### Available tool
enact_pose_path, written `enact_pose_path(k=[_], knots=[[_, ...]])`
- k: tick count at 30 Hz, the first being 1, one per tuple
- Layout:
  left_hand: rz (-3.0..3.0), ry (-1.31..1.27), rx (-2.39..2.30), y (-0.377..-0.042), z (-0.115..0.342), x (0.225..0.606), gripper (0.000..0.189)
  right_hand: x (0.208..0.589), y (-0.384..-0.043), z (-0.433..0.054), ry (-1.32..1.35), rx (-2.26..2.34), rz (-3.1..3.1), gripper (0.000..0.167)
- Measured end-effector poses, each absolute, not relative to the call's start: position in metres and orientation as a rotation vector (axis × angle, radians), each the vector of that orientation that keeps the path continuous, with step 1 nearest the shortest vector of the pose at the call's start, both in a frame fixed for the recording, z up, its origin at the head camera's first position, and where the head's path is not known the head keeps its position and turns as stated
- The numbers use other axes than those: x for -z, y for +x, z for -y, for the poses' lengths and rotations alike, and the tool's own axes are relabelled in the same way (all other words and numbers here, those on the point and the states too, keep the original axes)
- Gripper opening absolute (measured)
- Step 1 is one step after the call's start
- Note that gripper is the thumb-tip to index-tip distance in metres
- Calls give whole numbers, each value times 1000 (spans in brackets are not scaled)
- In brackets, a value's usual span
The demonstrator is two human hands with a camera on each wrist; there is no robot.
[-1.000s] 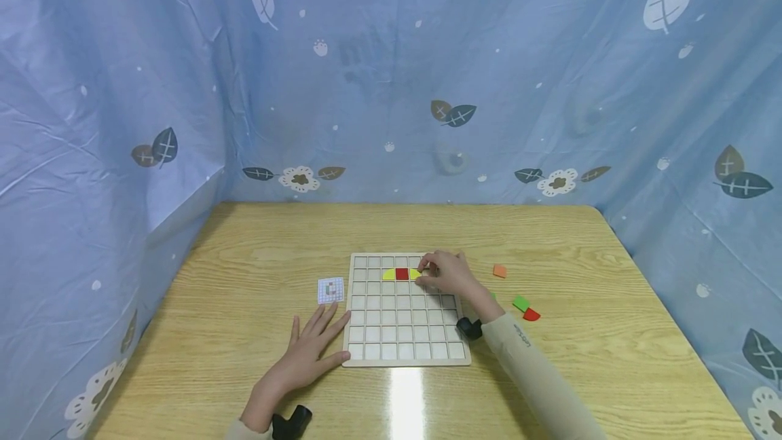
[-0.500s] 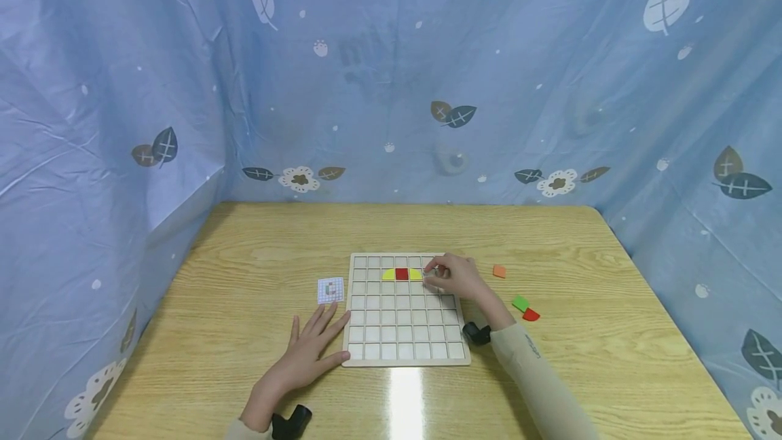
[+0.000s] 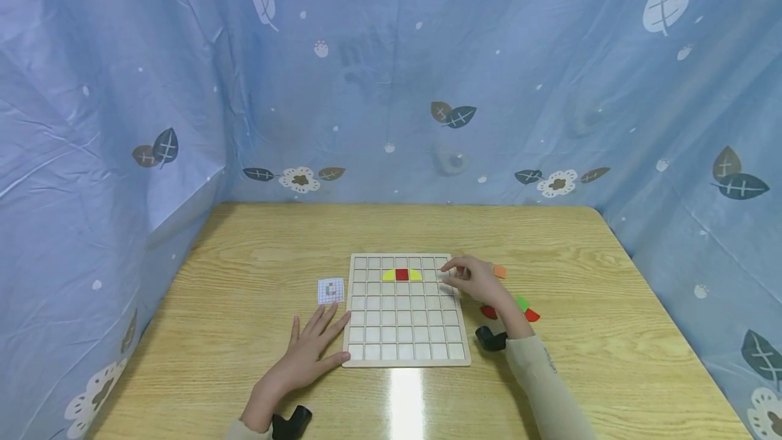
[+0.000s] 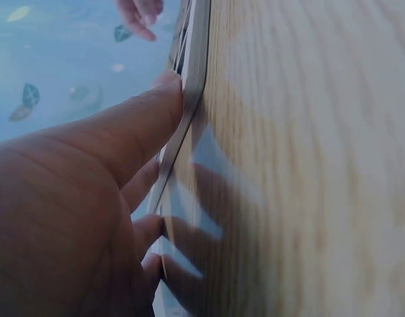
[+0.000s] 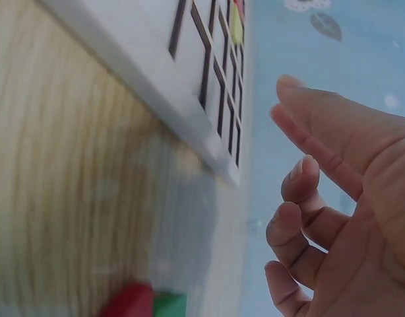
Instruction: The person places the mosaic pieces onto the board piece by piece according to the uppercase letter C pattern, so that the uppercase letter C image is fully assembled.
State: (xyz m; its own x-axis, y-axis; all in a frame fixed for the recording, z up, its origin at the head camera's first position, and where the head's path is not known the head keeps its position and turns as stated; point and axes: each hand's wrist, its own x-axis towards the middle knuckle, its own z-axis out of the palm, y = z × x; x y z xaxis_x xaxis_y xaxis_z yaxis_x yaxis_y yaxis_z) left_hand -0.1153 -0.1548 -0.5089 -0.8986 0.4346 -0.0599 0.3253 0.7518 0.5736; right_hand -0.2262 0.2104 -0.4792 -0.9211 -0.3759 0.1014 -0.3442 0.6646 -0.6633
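A wooden grid board (image 3: pixel 406 318) lies on the table. In its second row from the back sit a red square tile (image 3: pixel 401 275) with a yellow quarter-round tile (image 3: pixel 389 276) on its left and another yellow tile (image 3: pixel 415 276) on its right. My left hand (image 3: pixel 308 352) rests spread on the table, thumb and a fingertip at the board's left edge. My right hand (image 3: pixel 476 280) hovers over the board's right edge, thumb and forefinger apart, other fingers loosely bent, nothing between them. In the right wrist view the right hand (image 5: pixel 341 198) holds nothing.
A small printed pattern card (image 3: pixel 330 290) lies left of the board. To the right are an orange tile (image 3: pixel 500 271), a green tile (image 3: pixel 522 303) and red tiles (image 3: pixel 532 316), [partly] behind the right arm. A blue patterned curtain (image 3: pixel 391 87) surrounds the table.
My right hand has drawn away from the right-hand yellow tile, moving right to the board's edge. That tile stays in its cell. The left hand has not moved.
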Motion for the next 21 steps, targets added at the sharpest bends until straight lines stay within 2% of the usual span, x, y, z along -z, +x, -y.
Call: enact_pose_path(k=[21], knots=[[-2746, 607, -888, -113, 154, 505, 66, 476, -205, -270, -627, 989, -2901, 23]])
